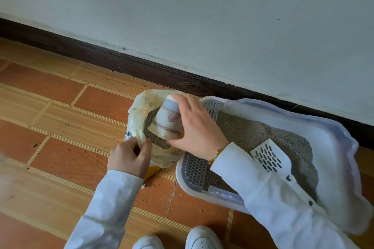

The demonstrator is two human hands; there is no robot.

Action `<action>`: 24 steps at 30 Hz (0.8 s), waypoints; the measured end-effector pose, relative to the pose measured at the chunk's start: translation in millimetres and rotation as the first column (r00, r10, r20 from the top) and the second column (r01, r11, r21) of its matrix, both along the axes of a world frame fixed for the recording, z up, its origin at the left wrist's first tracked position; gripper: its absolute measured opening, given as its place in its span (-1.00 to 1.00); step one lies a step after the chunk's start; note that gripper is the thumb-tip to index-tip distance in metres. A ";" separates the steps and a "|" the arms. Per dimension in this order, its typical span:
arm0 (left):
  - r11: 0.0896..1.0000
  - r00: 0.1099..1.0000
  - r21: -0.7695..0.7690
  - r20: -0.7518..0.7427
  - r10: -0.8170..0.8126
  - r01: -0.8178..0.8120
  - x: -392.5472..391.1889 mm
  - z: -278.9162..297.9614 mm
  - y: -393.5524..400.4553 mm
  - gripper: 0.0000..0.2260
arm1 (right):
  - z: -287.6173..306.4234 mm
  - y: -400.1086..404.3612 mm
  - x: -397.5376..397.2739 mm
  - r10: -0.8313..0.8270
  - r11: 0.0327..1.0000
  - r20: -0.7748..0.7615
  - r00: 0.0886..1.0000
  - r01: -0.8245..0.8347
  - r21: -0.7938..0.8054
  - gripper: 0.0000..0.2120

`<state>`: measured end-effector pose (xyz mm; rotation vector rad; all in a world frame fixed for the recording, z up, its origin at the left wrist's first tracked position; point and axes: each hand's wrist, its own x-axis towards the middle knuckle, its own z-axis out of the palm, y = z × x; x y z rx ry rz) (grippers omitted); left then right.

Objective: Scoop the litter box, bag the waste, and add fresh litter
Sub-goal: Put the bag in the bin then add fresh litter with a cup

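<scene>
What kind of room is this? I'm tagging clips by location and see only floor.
Probably a corner in a home: a tiled floor meeting a white wall with dark skirting, and a litter box set beside it.

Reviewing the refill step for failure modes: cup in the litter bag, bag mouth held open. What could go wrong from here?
1. The left hand pinches only one edge of the soft litter bag; the mouth could sag and spill granules onto the floor, where some already lie.
2. The right hand must carry the cup over the litter box rim; a tilt could spill.
3. The scoop lies in the box and could get buried.
</scene>
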<state>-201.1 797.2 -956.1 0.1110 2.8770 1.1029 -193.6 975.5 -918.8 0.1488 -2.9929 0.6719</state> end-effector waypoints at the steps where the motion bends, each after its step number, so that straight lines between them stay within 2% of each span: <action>1: 1.000 1.000 -0.002 0.010 -0.004 0.004 -0.4 -0.4 -0.4 -0.64 | -4.4 -4.9 -4.7 0.024 0.999 0.021 0.999 -0.024 0.041 -0.08; 4: 1.000 1.000 0.005 0.028 -0.011 0.011 -2.5 0.1 -2.0 -0.65 | -15.6 -13.9 -18.3 0.046 0.988 0.071 0.996 -0.056 0.143 -0.08; 8: 1.000 0.999 0.014 0.034 0.010 -0.011 -8.4 -1.5 -5.8 -0.65 | -27.4 -27.4 -30.0 0.058 0.951 0.065 0.996 -0.075 0.300 -0.16; 12: 0.999 0.999 0.025 0.030 -0.024 0.023 -10.6 -6.3 -5.2 -0.63 | -45.7 -38.9 -40.7 0.053 0.915 0.031 0.998 -0.061 0.399 -0.53; 15: 0.999 0.999 0.020 0.037 -0.034 0.034 -11.6 -10.2 -4.2 -0.65 | -58.2 -41.8 -44.9 0.011 0.920 -0.010 1.000 -0.006 0.393 -0.65; 18: 0.998 0.997 0.002 0.057 -0.059 0.059 -10.3 -17.1 -7.9 -0.60 | -66.5 -43.2 -42.1 0.008 0.923 0.032 0.999 -0.020 0.384 -0.54; 21: 0.997 0.996 0.026 0.048 -0.076 0.075 -6.5 -18.9 -12.0 -0.61 | -72.0 -39.1 -40.4 0.034 0.962 0.216 0.976 -0.090 0.257 -0.44; 24: 0.997 0.996 0.031 0.046 -0.077 0.075 -3.5 -15.2 -12.6 -0.63 | -65.9 -33.9 -40.5 0.035 0.988 0.363 0.931 -0.086 0.126 -0.35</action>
